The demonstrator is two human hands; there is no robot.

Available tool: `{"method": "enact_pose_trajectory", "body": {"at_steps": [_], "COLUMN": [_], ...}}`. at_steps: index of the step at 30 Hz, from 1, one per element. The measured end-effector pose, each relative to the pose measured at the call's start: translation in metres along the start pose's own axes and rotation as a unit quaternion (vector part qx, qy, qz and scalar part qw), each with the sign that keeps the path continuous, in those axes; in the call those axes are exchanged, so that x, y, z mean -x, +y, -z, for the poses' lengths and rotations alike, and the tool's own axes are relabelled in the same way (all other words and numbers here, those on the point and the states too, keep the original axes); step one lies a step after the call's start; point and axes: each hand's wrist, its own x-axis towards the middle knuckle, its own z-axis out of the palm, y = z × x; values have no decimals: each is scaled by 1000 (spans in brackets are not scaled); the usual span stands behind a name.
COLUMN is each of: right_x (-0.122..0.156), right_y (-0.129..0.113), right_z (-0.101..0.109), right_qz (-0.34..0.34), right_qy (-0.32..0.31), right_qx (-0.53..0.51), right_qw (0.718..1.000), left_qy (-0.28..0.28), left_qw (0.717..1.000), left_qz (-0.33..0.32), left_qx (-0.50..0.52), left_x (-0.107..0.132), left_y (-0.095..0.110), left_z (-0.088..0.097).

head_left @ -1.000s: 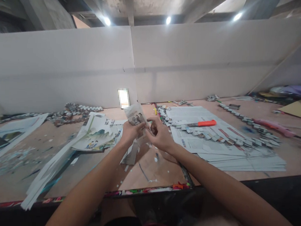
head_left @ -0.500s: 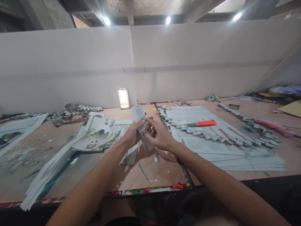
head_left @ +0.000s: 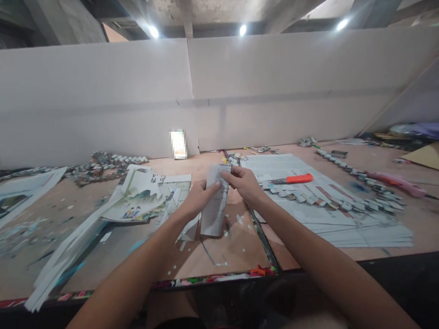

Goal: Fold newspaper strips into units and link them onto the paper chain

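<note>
A narrow strip of printed newspaper (head_left: 213, 214) hangs upright between my hands above the table. My left hand (head_left: 200, 196) grips its left side, with the thumb lying across the front. At the upper right edge, the fingers of my right hand (head_left: 245, 183) pinch the same strip. Below and behind it lie more paper pieces (head_left: 189, 230). To the left is a printed sheet with a green mountain picture (head_left: 141, 200). Right of my hands, an orange-handled utility knife (head_left: 298, 179) rests on stacked newspaper sheets (head_left: 291, 164).
A chain of folded paper links (head_left: 314, 199) curves over the newspaper on the right. Another folded-paper pile (head_left: 102, 165) lies back left. A lit phone (head_left: 178, 145) leans on the white partition (head_left: 128, 89). A pink tool (head_left: 399, 183) with a cord lies far right.
The paper strip has turned from slanted and partly covered to upright and spread out, its front facing me. My right hand has shifted right and up to the strip's upper edge.
</note>
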Motion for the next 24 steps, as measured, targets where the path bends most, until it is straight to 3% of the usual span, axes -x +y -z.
{"method": "enact_pose_trajectory", "body": {"at_steps": [8, 24], "right_x": [-3, -6], "right_y": [2, 13], "right_z": [4, -1], "right_qz": [-8, -5], "right_qy": [15, 18], "right_qx": [-21, -136], "right_qw": [1000, 991], "left_qy": [76, 113], "left_qw": [996, 990], "left_qz": [-52, -80], "left_qx": [14, 12], "left_x": [-6, -1], "left_y": [0, 6], "left_z": [5, 1]}}
